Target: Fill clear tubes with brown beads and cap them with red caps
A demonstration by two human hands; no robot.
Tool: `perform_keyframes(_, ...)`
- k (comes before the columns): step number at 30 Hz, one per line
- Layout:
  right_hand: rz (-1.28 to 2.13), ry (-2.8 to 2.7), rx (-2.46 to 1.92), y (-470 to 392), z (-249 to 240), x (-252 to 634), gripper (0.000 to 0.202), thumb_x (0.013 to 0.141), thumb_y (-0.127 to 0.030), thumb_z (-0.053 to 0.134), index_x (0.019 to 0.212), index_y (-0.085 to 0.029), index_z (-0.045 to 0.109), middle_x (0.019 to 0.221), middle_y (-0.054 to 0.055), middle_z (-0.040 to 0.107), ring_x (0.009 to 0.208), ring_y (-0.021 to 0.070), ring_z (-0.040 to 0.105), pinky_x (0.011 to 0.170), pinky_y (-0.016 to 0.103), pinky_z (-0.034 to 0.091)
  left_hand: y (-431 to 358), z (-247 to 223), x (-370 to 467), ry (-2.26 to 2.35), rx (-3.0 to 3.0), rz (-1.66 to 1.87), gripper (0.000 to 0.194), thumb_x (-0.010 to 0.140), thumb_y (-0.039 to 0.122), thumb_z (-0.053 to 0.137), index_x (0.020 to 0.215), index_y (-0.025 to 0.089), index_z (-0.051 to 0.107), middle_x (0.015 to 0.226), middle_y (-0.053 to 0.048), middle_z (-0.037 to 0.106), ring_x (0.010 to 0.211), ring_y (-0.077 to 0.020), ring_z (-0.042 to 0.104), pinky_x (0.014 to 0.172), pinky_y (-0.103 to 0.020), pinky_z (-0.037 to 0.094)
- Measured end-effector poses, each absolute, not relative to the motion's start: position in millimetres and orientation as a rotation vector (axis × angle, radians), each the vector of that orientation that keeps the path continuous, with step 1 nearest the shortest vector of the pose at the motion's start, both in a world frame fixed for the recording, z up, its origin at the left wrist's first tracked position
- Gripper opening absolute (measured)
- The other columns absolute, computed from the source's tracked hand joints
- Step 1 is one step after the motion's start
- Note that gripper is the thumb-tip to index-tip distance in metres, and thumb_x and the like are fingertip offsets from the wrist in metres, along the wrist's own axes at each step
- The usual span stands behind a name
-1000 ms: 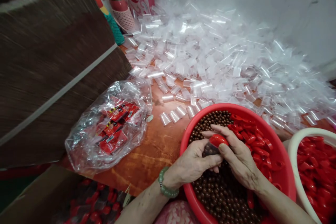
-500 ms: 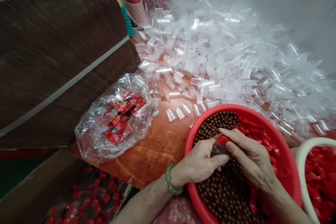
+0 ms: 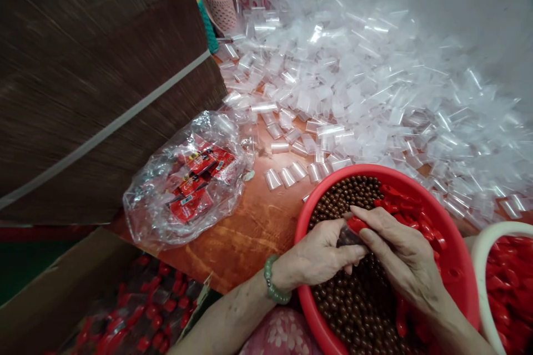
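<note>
Over a red basin [image 3: 466,266], my left hand [image 3: 316,255] grips a clear plastic tube [image 3: 348,237] with dark contents. My right hand [image 3: 403,249] pinches the red plastic cap [image 3: 356,225] at the tube's upper end; its fingertips partly hide where cap and tube meet. Both hands are closed, close together. Beneath them, small shiny brown balls [image 3: 350,310] fill much of the basin. Glossy red plastic pieces [image 3: 410,213] lie along its right side, partly behind my right hand.
Loose clear plastic sleeves [image 3: 353,83] are heaped across the table [image 3: 262,216]. A clear bag [image 3: 145,205] with red printed packets lies left of the basin. Banded brown cardboard [image 3: 104,77] towers behind it. A white-rimmed container [image 3: 481,266] stands right; an open carton [image 3: 54,283] sits lower left.
The view has shifted slightly, so the surroundings appear a little to the right. Both hands keep their hold on the tube and cap, with only slight finger movement.
</note>
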State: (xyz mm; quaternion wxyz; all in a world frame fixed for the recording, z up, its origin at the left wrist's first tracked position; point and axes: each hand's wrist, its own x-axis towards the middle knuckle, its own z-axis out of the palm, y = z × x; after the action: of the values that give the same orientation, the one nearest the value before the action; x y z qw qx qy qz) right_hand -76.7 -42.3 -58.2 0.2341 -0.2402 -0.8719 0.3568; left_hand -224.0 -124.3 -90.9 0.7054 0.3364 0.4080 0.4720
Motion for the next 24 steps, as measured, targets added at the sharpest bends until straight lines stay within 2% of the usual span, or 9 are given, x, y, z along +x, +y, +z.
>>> perform_keyframes(4, 0.83, -2.496, -0.522, -44.2, -57.5, -77.4, 0.041, 0.095, -0.017, 0.05, 0.135, -0.023, 0.054, 0.097, 0.007, 0.068, 0.083, 0.0192, 0.065, 0.074, 0.033, 0.056, -124.7, -88.8, -224.6, 0.847, 0.689, 1.06, 0.045, 0.075, 0.057, 0.067, 0.066, 0.016, 0.05, 0.058, 0.003, 0.047, 0.052, -0.0084, 0.043, 0.052, -0.022, 0.034)
perform_keyframes(6, 0.775, -2.569, -0.476, -45.8, -57.6, -78.1, 0.045, 0.093, -0.024, 0.055, 0.138, -0.019, 0.049, 0.099, 0.01, 0.066, 0.087, 0.022, 0.063, 0.074, 0.036, 0.056, -124.7, -87.0, -225.6, 0.834, 0.668, 1.079, 0.045, 0.074, 0.055, 0.07, 0.066, 0.015, 0.051, 0.059, 0.003, 0.048, 0.053, -0.0082, 0.043, 0.053, -0.022, 0.034)
perform_keyframes(10, 0.539, -2.707, -0.502, -51.7, -64.3, -81.8, 0.084, 0.08, -0.049, 0.069, 0.143, -0.007, 0.034, 0.114, 0.021, 0.06, 0.1, 0.0328, 0.059, 0.081, 0.048, 0.054, -123.5, -85.4, -226.0, 0.866, 0.613, 1.088, 0.045, 0.075, 0.056, 0.07, 0.069, 0.013, 0.055, 0.064, 0.001, 0.054, 0.059, -0.0104, 0.049, 0.057, -0.023, 0.039)
perform_keyframes(13, 0.269, -2.721, -0.514, -54.9, -71.5, -85.9, 0.078, 0.083, -0.038, 0.062, 0.143, -0.002, 0.029, 0.114, 0.024, 0.058, 0.101, 0.0354, 0.056, 0.082, 0.054, 0.051, -121.8, -86.4, -224.9, 0.881, 0.593, 1.116, 0.048, 0.074, 0.058, 0.07, 0.068, 0.013, 0.056, 0.066, 0.0, 0.055, 0.061, -0.0111, 0.05, 0.059, -0.023, 0.04)
perform_keyframes(16, 0.156, -2.672, -0.502, -55.7, -75.7, -88.2, 0.072, 0.081, -0.028, 0.056, 0.142, -0.002, 0.03, 0.107, 0.022, 0.059, 0.095, 0.0333, 0.057, 0.078, 0.051, 0.051, -120.3, -86.4, -224.3, 0.866, 0.623, 1.142, 0.048, 0.074, 0.058, 0.07, 0.068, 0.012, 0.055, 0.067, 0.0, 0.054, 0.063, -0.0107, 0.047, 0.06, -0.023, 0.039)
perform_keyframes(20, 0.157, -2.652, -0.507, -55.6, -78.1, -87.0, 0.072, 0.081, -0.03, 0.056, 0.143, -0.007, 0.03, 0.104, 0.019, 0.06, 0.091, 0.0318, 0.057, 0.077, 0.048, 0.051, -120.0, -83.3, -224.6, 0.861, 0.624, 1.126, 0.047, 0.072, 0.056, 0.072, 0.07, 0.012, 0.055, 0.069, 0.0, 0.052, 0.063, -0.0102, 0.044, 0.059, -0.022, 0.038)
perform_keyframes(24, 0.143, -2.633, -0.437, -54.4, -80.7, -84.1, 0.074, 0.079, -0.03, 0.058, 0.143, -0.006, 0.03, 0.1, 0.018, 0.059, 0.087, 0.0316, 0.057, 0.073, 0.047, 0.05, -121.2, -83.3, -224.7, 0.843, 0.628, 1.136, 0.045, 0.073, 0.054, 0.072, 0.071, 0.013, 0.054, 0.068, 0.002, 0.05, 0.063, -0.0094, 0.042, 0.059, -0.021, 0.037)
